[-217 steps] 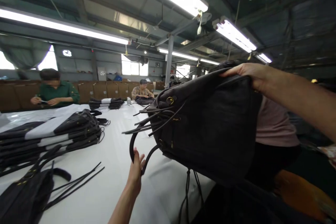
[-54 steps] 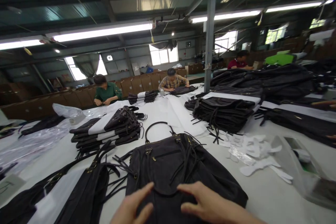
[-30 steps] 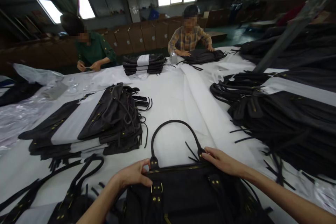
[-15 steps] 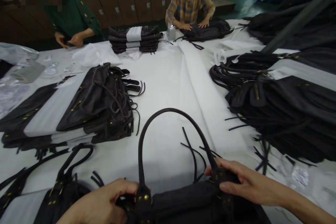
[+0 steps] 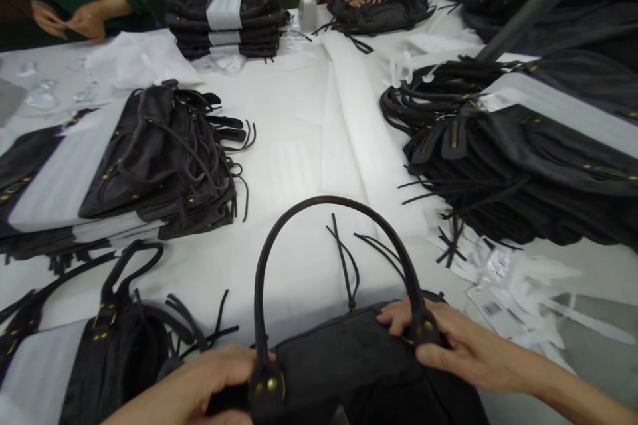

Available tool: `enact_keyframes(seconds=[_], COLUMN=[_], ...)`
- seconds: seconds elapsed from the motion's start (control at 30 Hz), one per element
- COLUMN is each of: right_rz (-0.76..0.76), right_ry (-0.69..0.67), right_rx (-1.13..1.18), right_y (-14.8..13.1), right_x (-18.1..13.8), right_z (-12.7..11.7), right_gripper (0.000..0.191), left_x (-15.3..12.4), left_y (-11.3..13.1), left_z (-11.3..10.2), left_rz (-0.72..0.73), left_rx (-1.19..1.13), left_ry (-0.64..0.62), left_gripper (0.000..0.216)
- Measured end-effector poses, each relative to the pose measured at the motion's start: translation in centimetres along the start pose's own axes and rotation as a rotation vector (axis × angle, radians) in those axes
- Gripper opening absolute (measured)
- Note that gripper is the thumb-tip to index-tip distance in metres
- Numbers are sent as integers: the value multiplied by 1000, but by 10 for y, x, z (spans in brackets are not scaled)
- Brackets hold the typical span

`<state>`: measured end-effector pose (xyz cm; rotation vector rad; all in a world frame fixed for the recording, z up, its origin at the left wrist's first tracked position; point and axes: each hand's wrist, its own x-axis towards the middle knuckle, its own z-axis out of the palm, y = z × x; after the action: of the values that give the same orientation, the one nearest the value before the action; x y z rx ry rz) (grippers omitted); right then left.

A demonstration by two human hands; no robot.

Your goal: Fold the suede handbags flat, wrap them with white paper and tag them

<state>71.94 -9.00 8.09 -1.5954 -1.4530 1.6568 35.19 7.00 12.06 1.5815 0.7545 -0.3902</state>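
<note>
A dark handbag [image 5: 343,368] stands at the near edge of the table, its rounded handle [image 5: 326,200] arching upward. My left hand [image 5: 219,378] is closed around the bag by the left handle base, beside brass rivets; some of its fingers are hidden behind the bag. At the right handle base, my right hand [image 5: 453,342] grips the bag, thumb in front and fingers over the top. Thin dark cords lie behind the bag on the white table covering. To the left lies another dark bag [image 5: 124,352] with a white wrap [image 5: 44,365] around it.
Stacks of dark bags with white bands lie at left [image 5: 149,159], right [image 5: 538,166] and back [image 5: 224,23]. White tags and straps [image 5: 518,299] are scattered at right. A slanted pole [image 5: 543,6] crosses the upper right. Two people work across the table, one handling a dark bag [image 5: 381,10].
My view has tilted down, so more of the handbag's top shows. My hands keep their hold at both handle bases. Across the table, the person's hands on the dark bag have come closer together.
</note>
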Motion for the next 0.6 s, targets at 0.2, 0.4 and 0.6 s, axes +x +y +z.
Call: enact_keyframes(seconds=[0.2,0.4,0.6], right_rz=[42,-96,-82], right_ry=[205,391,493], right_rx=[247,383,412], right_y=[3,-20,-25], right_x=[17,51,61], right_z=[6,-19,-22], right_gripper=[40,37,43], left_x=[40,53,57], left_y=[-15,-13,-17], left_z=[0,-22,-23], left_rz=[-26,81,87], left_rx=[-28,-34,65], left_ry=[183,243,300], left_gripper=[37,31,35])
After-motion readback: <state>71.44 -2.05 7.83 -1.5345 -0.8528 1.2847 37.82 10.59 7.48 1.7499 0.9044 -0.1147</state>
